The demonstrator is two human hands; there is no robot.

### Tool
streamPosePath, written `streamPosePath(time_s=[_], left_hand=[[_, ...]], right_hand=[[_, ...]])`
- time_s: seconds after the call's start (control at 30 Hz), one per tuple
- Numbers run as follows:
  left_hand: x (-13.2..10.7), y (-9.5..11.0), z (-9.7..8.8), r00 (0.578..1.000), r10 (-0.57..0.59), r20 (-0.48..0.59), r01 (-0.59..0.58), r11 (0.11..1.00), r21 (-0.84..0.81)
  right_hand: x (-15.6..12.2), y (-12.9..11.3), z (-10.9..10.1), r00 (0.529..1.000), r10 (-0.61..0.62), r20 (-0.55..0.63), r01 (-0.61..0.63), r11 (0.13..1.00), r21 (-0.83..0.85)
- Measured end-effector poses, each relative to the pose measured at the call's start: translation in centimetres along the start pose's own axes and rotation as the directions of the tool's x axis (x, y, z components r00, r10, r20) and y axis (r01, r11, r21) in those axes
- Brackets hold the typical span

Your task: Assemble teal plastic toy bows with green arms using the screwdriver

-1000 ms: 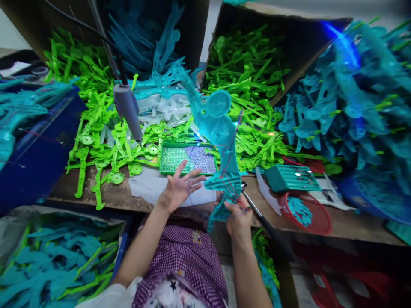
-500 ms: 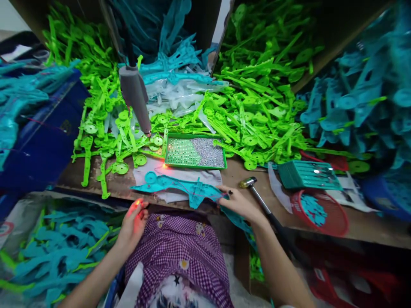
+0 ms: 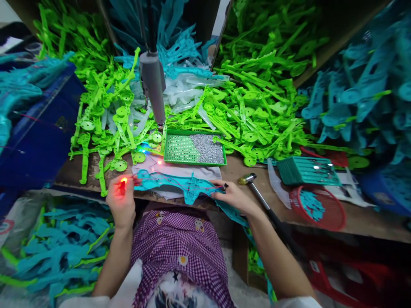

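A long teal plastic part (image 3: 180, 184) with thin red wires lies across the bench's near edge on a white cloth (image 3: 180, 171). My right hand (image 3: 233, 196) pinches its right end. At the part's left end, my left hand (image 3: 121, 201) is closed round a small glowing red light (image 3: 122, 183). Small lights glow red and blue on the bench (image 3: 150, 155) just behind. A green tray of small silver screws (image 3: 194, 149) sits beyond the cloth. Above the tray's left corner hangs a grey powered screwdriver (image 3: 153, 87).
Heaps of bright green plastic parts (image 3: 257, 111) cover the back of the bench, with teal parts (image 3: 362, 94) piled at right and in a bin (image 3: 61, 252) at lower left. A hammer (image 3: 257, 192), a teal basket (image 3: 306, 171) and a red basket (image 3: 317, 207) lie right of my hands.
The teal part came down from upright in my right hand to flat on the cloth. My left hand went from open to closed round the red light and rose to the bench edge.
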State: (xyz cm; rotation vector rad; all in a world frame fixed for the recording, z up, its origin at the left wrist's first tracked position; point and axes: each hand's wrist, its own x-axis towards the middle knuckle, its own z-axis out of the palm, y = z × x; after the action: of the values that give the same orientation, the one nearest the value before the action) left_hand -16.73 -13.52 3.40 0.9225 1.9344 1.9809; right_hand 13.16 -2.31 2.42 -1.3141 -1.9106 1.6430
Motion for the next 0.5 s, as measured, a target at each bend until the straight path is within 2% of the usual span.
streamPosePath(time_s=[0.07, 0.13, 0.2, 0.27, 0.3, 0.37, 0.43, 0.5], left_hand=[[1.1, 0.9, 0.8, 0.998, 0.067, -0.014, -0.068, 0.997, -0.025], [1.7, 1.4, 1.3, 0.982, 0.190, 0.017, -0.191, 0.981, 0.034], [1.9, 1.4, 1.5, 0.948, 0.283, 0.146, -0.298, 0.949, 0.097], [1.8, 0.9, 1.3, 0.914, 0.298, 0.277, -0.346, 0.928, 0.141], [1.8, 0.6, 1.0, 0.910, 0.285, 0.301, -0.343, 0.925, 0.162], [2.1, 0.0, 0.3, 0.938, 0.253, 0.237, -0.300, 0.935, 0.189], [2.6, 0.0, -0.8, 0.971, 0.227, 0.078, -0.236, 0.962, 0.137], [3.0, 0.6, -2.1, 0.970, 0.229, -0.080, -0.228, 0.973, 0.028]], right_hand=[[-1.0, -0.1, -0.2, 1.000, 0.008, 0.007, -0.008, 1.000, 0.023], [-1.6, -0.1, -0.6, 1.000, 0.003, 0.023, -0.003, 1.000, -0.012], [-1.5, 0.1, -1.0, 0.998, -0.004, 0.055, 0.009, 0.997, -0.083], [-0.7, 0.2, -1.5, 0.996, -0.014, 0.086, 0.027, 0.989, -0.148], [-0.1, 0.3, -1.7, 0.996, -0.022, 0.088, 0.037, 0.983, -0.178], [1.2, 0.4, -2.1, 0.996, -0.043, 0.079, 0.060, 0.971, -0.232], [2.3, 0.6, -2.4, 0.994, -0.070, 0.085, 0.091, 0.956, -0.278], [2.9, 0.8, -2.7, 0.988, -0.101, 0.114, 0.132, 0.942, -0.310]])
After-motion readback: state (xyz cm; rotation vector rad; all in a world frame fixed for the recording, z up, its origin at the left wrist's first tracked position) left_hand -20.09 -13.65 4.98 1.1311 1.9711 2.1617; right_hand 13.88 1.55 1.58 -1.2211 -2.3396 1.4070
